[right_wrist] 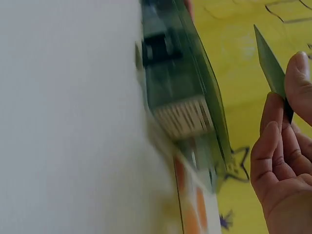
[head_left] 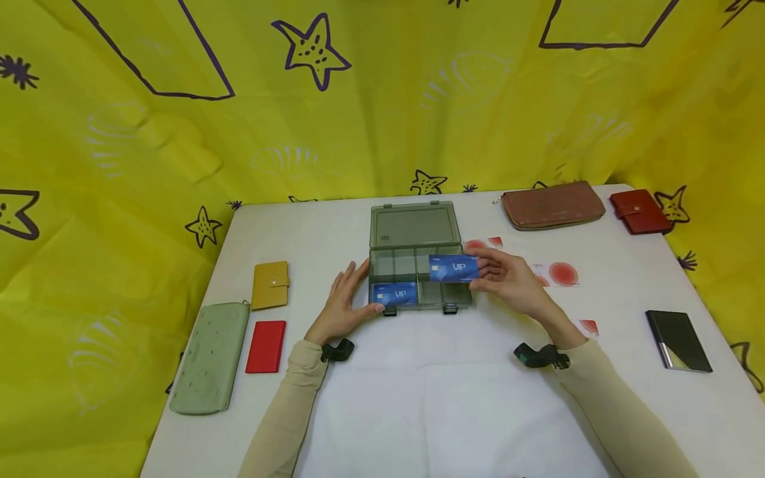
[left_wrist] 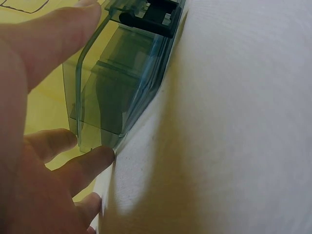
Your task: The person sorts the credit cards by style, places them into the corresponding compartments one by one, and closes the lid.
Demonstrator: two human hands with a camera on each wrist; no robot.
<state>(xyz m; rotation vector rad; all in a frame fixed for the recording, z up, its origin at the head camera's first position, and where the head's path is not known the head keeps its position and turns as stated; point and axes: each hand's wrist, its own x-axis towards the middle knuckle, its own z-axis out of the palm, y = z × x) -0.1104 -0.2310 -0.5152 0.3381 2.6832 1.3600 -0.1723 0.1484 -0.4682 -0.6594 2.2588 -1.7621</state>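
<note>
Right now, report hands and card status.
Left hand steadying open organizer box. Right hand fingers pinch blue VIP card over it. Nothing blocking.

A blue card (head_left: 453, 268) marked "VIP" is pinched by one end in the right hand (head_left: 508, 282), held flat and level just above the right-hand compartments of a smoky green translucent box (head_left: 418, 279). The box sits open on the bench, lid laid back. A second blue VIP card (head_left: 395, 293) lies in its front-left compartment, seemingly flat.
</note>
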